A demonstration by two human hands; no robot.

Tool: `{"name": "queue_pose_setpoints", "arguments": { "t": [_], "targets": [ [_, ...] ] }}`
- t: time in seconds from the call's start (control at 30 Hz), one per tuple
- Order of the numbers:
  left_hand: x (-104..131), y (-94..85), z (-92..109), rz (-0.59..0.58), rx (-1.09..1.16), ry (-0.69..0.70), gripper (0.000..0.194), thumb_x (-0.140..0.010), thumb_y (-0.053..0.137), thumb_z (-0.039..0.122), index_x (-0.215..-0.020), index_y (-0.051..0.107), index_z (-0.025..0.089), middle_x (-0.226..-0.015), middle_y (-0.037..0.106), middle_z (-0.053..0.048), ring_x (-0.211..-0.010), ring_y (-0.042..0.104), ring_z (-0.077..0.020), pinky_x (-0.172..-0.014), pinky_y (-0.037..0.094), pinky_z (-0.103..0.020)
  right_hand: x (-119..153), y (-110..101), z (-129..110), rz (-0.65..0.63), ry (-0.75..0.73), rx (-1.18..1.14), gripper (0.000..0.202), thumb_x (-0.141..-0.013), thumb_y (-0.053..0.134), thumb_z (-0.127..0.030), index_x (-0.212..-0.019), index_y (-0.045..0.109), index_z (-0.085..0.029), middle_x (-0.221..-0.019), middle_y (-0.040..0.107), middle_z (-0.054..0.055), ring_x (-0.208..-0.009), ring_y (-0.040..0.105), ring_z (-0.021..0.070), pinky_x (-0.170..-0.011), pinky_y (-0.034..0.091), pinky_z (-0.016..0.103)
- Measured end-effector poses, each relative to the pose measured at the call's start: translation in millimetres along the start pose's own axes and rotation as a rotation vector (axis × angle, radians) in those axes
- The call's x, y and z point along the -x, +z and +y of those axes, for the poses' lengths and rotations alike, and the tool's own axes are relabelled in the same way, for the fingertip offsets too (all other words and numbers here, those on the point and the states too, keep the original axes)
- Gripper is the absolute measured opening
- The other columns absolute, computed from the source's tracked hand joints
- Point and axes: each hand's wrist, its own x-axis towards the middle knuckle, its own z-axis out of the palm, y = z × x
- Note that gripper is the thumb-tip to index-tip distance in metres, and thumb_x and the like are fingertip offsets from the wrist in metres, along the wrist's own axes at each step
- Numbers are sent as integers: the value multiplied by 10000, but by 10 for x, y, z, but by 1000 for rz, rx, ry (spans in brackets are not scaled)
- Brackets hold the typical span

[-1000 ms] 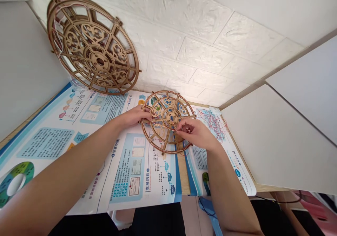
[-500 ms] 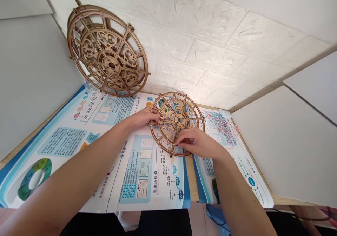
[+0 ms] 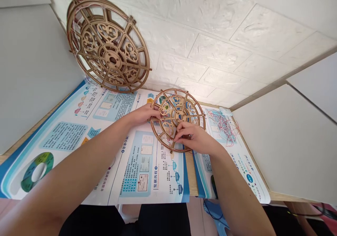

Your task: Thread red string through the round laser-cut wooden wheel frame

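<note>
A round bronze-coloured openwork frame (image 3: 174,116) with spokes and scroll ornaments stands tilted on the table. My left hand (image 3: 144,114) grips its left rim, the thumb lying over the front and the fingers partly hidden behind. Along the lower left of the frame runs a thin pale wire (image 3: 166,133). My right hand (image 3: 196,137) is in front of the lower spokes, thumb and forefinger pinched together at the end of that wire. The fingertips hide most of what lies between them.
Several larger, similar frames (image 3: 106,57) lean stacked against the white brick-patterned wall (image 3: 210,50) at the back left. A tangle of red and white wires (image 3: 225,128) lies on the right. Printed poster sheets (image 3: 110,158) cover the wooden table. White panels (image 3: 295,137) rise at both sides.
The camera view has shifted slightly. My right fingertips have moved a little up and left along the frame, with the fingers closer to the hub. My left hand keeps its grip on the rim.
</note>
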Motion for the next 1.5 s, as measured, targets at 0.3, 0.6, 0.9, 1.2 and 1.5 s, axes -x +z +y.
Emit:
{"name": "queue_pose_setpoints", "arguments": {
  "t": [0.3, 0.6, 0.9, 1.2, 1.5],
  "targets": [
    [-2, 3, 6, 11, 12, -16, 150, -594, 754, 203, -708, 686, 133, -831, 701, -83, -799, 639, -198, -768, 505, -311, 8, -26, -7, -23, 16, 48, 136, -936, 651, -196, -906, 780, -229, -963, 588, 51, -903, 566, 183, -710, 457, 297],
    [0, -11, -5, 19, -33, -29, 116, -614, 728, 202, -697, 687, 132, -799, 676, -72, -780, 622, -193, -781, 499, -329, 29, -39, -2, -25, 17, 97, 142, -947, 638, -204, -906, 773, -219, -944, 596, 54, -922, 567, 198, -750, 459, 322],
    [-4, 18, 6, 6, 15, -1, 157, -577, 718, 195, -715, 687, 127, -786, 669, -65, -755, 604, -184, -736, 489, -317, 7, -8, -47, -10, 66, 52, 132, -923, 654, -168, -887, 769, -221, -935, 608, 40, -872, 580, 177, -715, 457, 305],
    [-16, -6, -24, 24, -10, -17, 138, -580, 712, 199, -694, 659, 143, -757, 651, -56, -739, 604, -190, -728, 494, -334, 13, -19, -64, -6, 107, 142, 165, -889, 671, -100, -864, 779, -222, -918, 601, 25, -822, 573, 155, -705, 450, 291],
    [-20, -2, -14, 37, -3, -20, 182, -563, 729, 187, -730, 689, 128, -863, 688, -84, -835, 630, -215, -810, 503, -351, 48, -36, 7, -15, -9, 126, 170, -895, 667, -142, -871, 803, -242, -923, 629, 39, -864, 602, 177, -753, 489, 308]
  ]
}}
